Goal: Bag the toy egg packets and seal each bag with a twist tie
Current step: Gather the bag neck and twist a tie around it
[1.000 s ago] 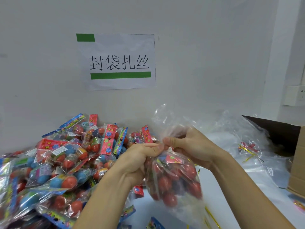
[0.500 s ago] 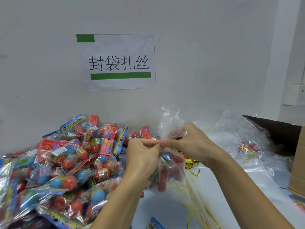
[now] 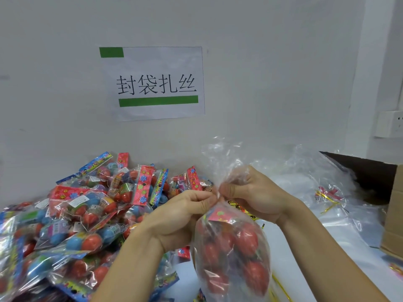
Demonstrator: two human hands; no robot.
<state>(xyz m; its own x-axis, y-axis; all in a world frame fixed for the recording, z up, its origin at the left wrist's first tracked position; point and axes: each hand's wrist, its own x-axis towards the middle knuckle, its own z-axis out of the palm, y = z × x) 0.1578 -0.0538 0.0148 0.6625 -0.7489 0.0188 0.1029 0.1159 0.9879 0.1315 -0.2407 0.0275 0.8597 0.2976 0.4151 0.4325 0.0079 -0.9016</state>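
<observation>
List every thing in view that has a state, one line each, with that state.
bag: filled with red toy eggs, held up, neck gathered, no tie visible on it
left hand: pinches the bag's neck
right hand: grips the bag's neck
packet pile: loose, unbagged
twist ties: lying loose
box: open
empty bags: heaped

Clear bag of red toy eggs — hanging upright, neck gathered; packets heaped left.
</observation>
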